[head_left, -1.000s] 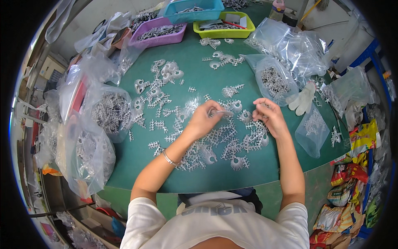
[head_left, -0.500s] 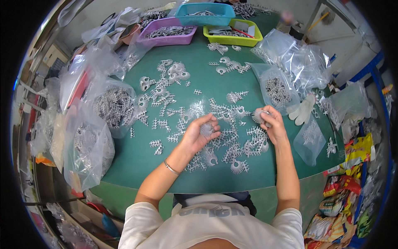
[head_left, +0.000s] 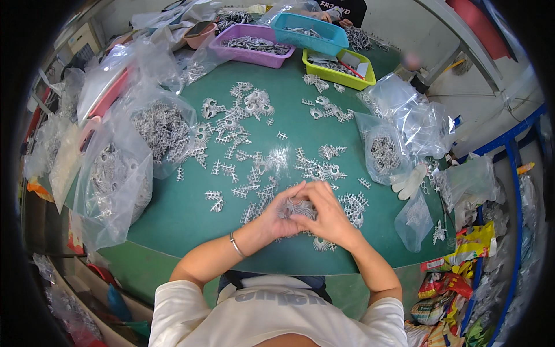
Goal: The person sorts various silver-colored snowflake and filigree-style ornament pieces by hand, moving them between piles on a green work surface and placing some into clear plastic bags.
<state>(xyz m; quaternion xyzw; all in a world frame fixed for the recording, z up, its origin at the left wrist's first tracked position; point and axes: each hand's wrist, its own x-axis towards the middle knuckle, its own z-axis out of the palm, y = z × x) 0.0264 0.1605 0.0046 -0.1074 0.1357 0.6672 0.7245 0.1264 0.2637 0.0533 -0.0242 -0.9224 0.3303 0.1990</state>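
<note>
Gripping silver fan-shaped pieces with both hands, a little below the middle of the frame. Holding left grip and right grip close together, both with fingers curled around the pieces. Cannot count them all behind the fingers. Wearing a shiny bracelet on the left wrist.

Leaning over a green worktop. Can see lots of loose twig-shaped pieces spread on it across the middle of the frame, mixed with more fans. Can spot one loose fan just below the right grip.

Can see a purple tub, a blue tub and a yellow-green tub at the top of the frame, all with silver bits inside. Can spot part of another person in a dark top behind them. Can find a big clear bag of silver pieces at the left of the frame. Can see a white glove at the right, near a little clear bag, and bright packets at the lower right.
</note>
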